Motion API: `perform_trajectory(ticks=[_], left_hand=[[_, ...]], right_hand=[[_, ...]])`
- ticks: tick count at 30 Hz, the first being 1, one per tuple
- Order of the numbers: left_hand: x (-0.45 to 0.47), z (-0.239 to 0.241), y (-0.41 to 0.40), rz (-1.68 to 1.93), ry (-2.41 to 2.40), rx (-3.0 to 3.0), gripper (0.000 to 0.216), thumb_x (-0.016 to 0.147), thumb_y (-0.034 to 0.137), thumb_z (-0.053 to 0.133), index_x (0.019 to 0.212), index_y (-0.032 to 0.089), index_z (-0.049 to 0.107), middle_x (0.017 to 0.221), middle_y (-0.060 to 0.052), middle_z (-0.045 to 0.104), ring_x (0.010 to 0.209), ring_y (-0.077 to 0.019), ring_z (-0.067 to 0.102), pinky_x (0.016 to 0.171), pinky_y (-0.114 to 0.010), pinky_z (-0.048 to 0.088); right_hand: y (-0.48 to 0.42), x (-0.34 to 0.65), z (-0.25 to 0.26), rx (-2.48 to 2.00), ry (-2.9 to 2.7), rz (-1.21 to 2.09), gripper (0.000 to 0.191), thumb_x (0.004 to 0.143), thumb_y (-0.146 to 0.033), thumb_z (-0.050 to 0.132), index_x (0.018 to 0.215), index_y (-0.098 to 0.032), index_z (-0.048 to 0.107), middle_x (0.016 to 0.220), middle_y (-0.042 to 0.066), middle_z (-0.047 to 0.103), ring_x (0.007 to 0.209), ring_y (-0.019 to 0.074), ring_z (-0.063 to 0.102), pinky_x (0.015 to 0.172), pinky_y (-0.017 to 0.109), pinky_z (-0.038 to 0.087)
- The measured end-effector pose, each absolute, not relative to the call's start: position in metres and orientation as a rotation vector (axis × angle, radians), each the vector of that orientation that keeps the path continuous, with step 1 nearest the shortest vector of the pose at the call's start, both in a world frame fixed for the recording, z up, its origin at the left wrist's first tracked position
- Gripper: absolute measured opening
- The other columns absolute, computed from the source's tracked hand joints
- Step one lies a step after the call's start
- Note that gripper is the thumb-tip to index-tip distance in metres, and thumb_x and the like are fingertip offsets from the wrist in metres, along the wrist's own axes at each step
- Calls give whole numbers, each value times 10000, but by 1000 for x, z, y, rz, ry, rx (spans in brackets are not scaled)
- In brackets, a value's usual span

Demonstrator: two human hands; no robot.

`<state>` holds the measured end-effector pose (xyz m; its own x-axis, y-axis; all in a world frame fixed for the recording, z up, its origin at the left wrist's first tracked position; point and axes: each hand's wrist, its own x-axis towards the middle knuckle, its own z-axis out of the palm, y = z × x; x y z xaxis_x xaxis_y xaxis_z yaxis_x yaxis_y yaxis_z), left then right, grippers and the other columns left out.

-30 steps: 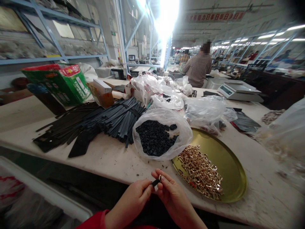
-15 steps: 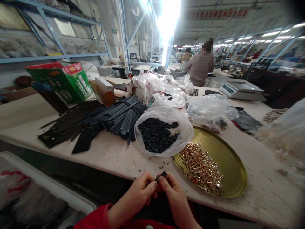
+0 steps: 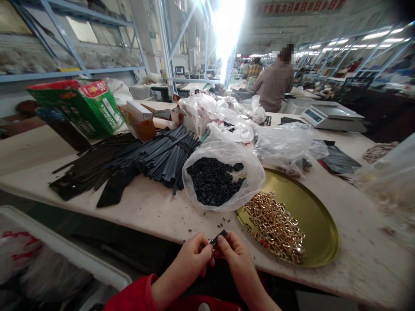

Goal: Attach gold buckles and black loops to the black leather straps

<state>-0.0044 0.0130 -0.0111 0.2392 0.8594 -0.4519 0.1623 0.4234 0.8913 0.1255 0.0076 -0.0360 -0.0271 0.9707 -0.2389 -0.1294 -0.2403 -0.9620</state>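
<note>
Handwork near the bench (image 3: 359, 255) edge; short black piece (image 3: 219, 237) between both hands, above the lap, bright metal glint at its left end; right hand (image 3: 236, 255) pinched its upper part under the thumb, left hand (image 3: 193, 255) pinched the glinting end, exact hold partly hidden; step judged as fingertip adjusting, the next move calling for both grips kept firm; gold buckles (image 3: 275, 229) heaped on a brass-coloured tray (image 3: 319, 237); beside it, plastic bag (image 3: 256, 183) of black loops (image 3: 214, 183); dark strips (image 3: 168, 157) left of that; scale (image 3: 333, 114) farther back; beyond, seated person (image 3: 274, 88), back turned.
</note>
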Motion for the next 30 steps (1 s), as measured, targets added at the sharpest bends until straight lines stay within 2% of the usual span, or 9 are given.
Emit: perform_trajectory(ticks=[4,7,15,21,26,30], left_hand=[[-3,-11,12,626,1299,1078,189,730,367,441,687,185,410,500,57,514,325,-33,346,337,-157,218],[-3,-10,11,621,1280,1121,182,735,356,437,688,182,413,510,56,514,331,-32,358,343,-155,230],[-4,-15,7,603,1270,1134,166,761,334,424,706,177,423,536,45,533,326,-38,384,337,-154,246],[-5,-9,0,616,1356,1238,125,770,285,407,696,184,409,540,47,521,347,-49,384,348,-163,257],[-14,5,0,493,1274,1358,185,777,342,473,704,174,448,574,36,547,395,-60,404,371,-168,268],[-20,4,12,506,1259,1283,199,769,360,501,725,174,448,548,47,527,416,-78,428,387,-176,288]], right_hand=[[6,126,-37,-1283,-1034,1402,281,688,-443,650,680,-181,549,617,-17,573,596,143,517,566,246,408],[7,128,-34,-1253,-967,1528,316,655,-465,670,680,-180,536,601,-26,563,567,138,518,552,247,408],[3,129,-31,-1289,-1067,1409,285,716,-451,617,681,-187,516,598,-28,552,571,139,526,540,243,413],[-1,132,-31,-1321,-1199,1353,171,701,-325,623,694,-192,515,597,-26,558,574,142,512,545,245,397],[3,134,-23,-1299,-1183,1513,182,657,-303,630,663,-194,484,570,-52,490,553,125,474,529,233,370],[9,133,-16,-1213,-1298,1603,187,731,-352,580,717,-181,506,617,-29,538,596,134,509,562,239,386]])
